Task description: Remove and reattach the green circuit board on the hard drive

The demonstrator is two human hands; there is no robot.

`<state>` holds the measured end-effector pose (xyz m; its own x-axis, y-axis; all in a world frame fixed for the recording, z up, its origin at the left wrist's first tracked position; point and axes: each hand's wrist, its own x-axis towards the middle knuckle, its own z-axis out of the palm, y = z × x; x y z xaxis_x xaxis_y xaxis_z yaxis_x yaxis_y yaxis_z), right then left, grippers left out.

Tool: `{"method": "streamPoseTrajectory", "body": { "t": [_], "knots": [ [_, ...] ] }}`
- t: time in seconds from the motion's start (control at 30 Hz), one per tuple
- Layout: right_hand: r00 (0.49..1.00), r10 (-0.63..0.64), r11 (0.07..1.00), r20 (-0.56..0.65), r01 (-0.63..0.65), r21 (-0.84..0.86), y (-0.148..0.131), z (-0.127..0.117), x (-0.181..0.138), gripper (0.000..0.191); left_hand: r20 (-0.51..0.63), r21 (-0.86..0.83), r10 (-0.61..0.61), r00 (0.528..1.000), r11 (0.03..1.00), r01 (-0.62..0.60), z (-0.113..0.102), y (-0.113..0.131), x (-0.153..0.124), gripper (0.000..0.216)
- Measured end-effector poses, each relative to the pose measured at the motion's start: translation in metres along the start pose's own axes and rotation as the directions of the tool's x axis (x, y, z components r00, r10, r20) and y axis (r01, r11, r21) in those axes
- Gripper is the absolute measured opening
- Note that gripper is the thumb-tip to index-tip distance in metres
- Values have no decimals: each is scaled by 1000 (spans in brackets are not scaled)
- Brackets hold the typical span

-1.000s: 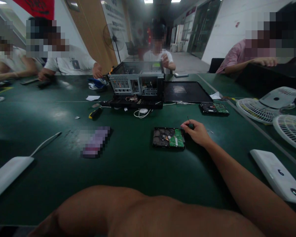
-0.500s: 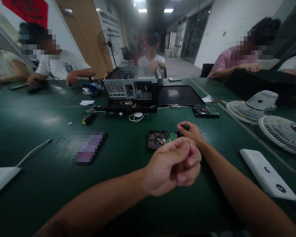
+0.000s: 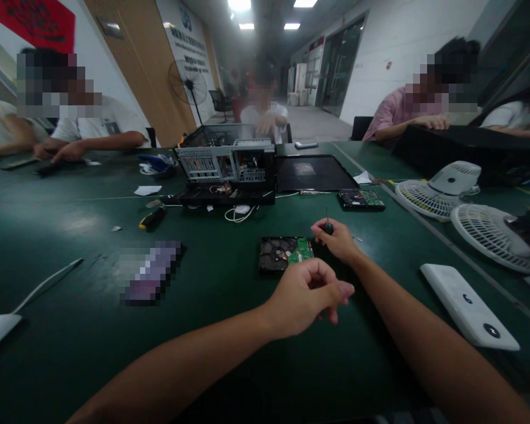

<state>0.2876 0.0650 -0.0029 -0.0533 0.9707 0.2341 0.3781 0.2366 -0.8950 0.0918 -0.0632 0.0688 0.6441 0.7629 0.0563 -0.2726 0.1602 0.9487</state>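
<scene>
My right hand (image 3: pixel 339 240) is closed round a small screwdriver (image 3: pixel 328 228) with a dark green handle; its thin shaft points up. Just left of that hand, a hard drive (image 3: pixel 274 254) lies flat on the green table, its black casing and green circuit board facing up. My left hand (image 3: pixel 307 297) is raised in front of the drive and covers part of its near edge. Its fingers are curled with thumb and forefinger together; anything between the tips is too small to make out. Tiny screws (image 3: pixel 358 239) lie right of my right hand.
An opened computer case (image 3: pixel 225 168) stands across the table beside a black panel (image 3: pixel 313 172). A second hard drive (image 3: pixel 361 200), white fan parts (image 3: pixel 424 197), a white power bank (image 3: pixel 468 306), a yellow-black screwdriver (image 3: pixel 152 218) and a purple pixelated object (image 3: pixel 154 271) lie around. People sit opposite.
My left hand has turned and dropped slightly, its thumb now pointing right. My right hand keeps the screwdriver beside the drive. The whole view has shifted a little.
</scene>
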Motion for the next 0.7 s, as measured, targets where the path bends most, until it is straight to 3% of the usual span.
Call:
{"method": "streamPoseTrajectory", "body": {
  "t": [0.07, 0.1, 0.17, 0.23, 0.27, 0.53, 0.7],
  "knots": [
    [1000, 11, 1000, 3, -11, -4, -1, 0, -1, 39, 16, 343, 70, 997, 937, -71, -5, -18, 1, 33],
    [1000, 20, 1000, 5, -20, 1, -1, -1, -1, 39, 63, 506, 121, 991, 852, -136, -9, -26, 2, 30],
    [999, 32, 999, 16, -32, 19, -2, -1, -2, 38, 187, 764, 223, 957, 580, -284, -17, -41, 3, 26],
    [999, 33, 999, 32, -33, 20, -4, -1, -3, 37, 317, 858, 259, 912, 332, -392, -25, -52, 5, 25],
    [999, 28, 1000, 43, -28, 6, -5, -1, -4, 36, 351, 871, 268, 897, 258, -418, -28, -56, 6, 26],
    [988, -125, 970, 91, 141, -197, -11, 5, -6, 23, 366, 904, 432, 824, 47, -426, -33, -58, 10, 25],
    [972, -199, 933, 125, 227, -280, -8, 12, -5, 16, 285, 953, 417, 863, -23, -303, -33, -52, 10, 16]
  ]
}}
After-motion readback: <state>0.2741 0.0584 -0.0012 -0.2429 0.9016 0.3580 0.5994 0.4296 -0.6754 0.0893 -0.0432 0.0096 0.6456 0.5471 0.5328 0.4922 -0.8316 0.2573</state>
